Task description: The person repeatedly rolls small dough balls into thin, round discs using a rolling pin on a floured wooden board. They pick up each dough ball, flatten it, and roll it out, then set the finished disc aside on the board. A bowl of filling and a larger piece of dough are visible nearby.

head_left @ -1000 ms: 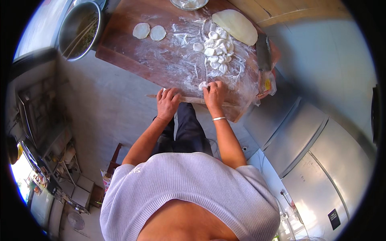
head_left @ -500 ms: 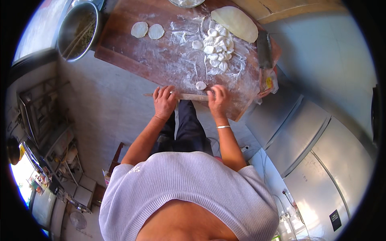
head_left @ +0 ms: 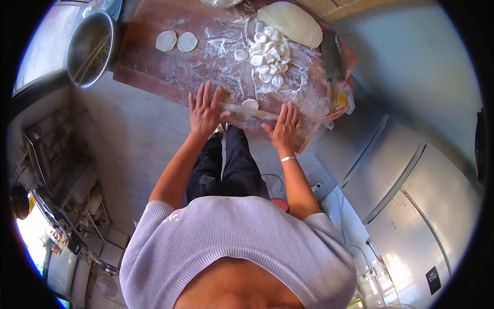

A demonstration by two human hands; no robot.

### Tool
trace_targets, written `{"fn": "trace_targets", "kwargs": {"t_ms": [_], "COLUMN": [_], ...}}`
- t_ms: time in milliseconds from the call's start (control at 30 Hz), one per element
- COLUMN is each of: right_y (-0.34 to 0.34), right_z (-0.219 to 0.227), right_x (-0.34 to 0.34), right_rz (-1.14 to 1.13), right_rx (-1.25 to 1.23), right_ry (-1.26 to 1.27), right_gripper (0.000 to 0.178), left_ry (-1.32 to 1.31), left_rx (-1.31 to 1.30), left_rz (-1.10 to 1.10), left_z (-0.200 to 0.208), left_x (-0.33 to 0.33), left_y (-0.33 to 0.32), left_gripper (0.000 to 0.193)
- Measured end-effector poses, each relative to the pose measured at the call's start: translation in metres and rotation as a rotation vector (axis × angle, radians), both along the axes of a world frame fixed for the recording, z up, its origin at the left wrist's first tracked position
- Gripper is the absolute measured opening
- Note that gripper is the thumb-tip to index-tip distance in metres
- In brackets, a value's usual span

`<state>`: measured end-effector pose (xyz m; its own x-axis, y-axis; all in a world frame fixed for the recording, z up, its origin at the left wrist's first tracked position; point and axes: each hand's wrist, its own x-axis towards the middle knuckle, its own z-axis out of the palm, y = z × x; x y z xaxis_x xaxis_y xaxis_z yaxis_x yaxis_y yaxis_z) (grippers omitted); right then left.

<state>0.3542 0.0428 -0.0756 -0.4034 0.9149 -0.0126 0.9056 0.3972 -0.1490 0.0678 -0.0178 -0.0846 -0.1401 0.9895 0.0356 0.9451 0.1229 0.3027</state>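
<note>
My left hand (head_left: 206, 110) lies flat over the left part of a wooden rolling pin (head_left: 236, 107), fingers stretched forward. My right hand (head_left: 283, 126) rests flat over its right part, thumb apart from the fingers. Between the hands, a small dough piece (head_left: 250, 104) sits at the pin's far side, partly covered by it. Farther off is a heap of floured dough pieces (head_left: 270, 54). Two rolled dough rounds (head_left: 187, 41) lie to the left on the floury wooden board (head_left: 149, 72).
A large flat sheet of dough (head_left: 290, 23) and a dark cleaver-like blade (head_left: 332, 56) lie at the far right. A metal bowl (head_left: 112, 51) with chopped filling and chopsticks stands left of the board. A plastic bag (head_left: 342, 103) hangs by its right edge.
Both hands have moved forward with the rolling pin, from the board's near edge to the dough piece. Their fingers have gone from curled round the pin to stretched flat.
</note>
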Motion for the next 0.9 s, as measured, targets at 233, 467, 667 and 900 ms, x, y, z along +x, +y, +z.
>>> {"fn": "trace_targets", "kwargs": {"t_ms": [233, 467, 667, 900], "right_y": [0.067, 0.025, 0.070, 0.013], "right_z": [0.002, 0.000, -0.006, 0.019], "right_x": [-0.021, 0.004, -0.005, -0.005], "right_rz": [-0.123, 0.048, -0.006, 0.297], "right_rx": [0.002, 0.026, 0.121, -0.091], "right_ry": [0.141, 0.028, 0.132, 0.076], "right_gripper": [0.104, 0.103, 0.098, 0.087], "left_ry": [0.054, 0.031, 0.105, -0.007], "left_rx": [0.047, -0.112, -0.013, 0.006], "left_rz": [0.064, 0.042, 0.080, 0.131], "left_z": [0.003, 0.001, 0.007, 0.002], "left_x": [-0.007, 0.006, 0.006, 0.028], "left_y": [0.050, -0.023, 0.017, -0.050], "left_gripper": [0.087, 0.089, 0.083, 0.035]}}
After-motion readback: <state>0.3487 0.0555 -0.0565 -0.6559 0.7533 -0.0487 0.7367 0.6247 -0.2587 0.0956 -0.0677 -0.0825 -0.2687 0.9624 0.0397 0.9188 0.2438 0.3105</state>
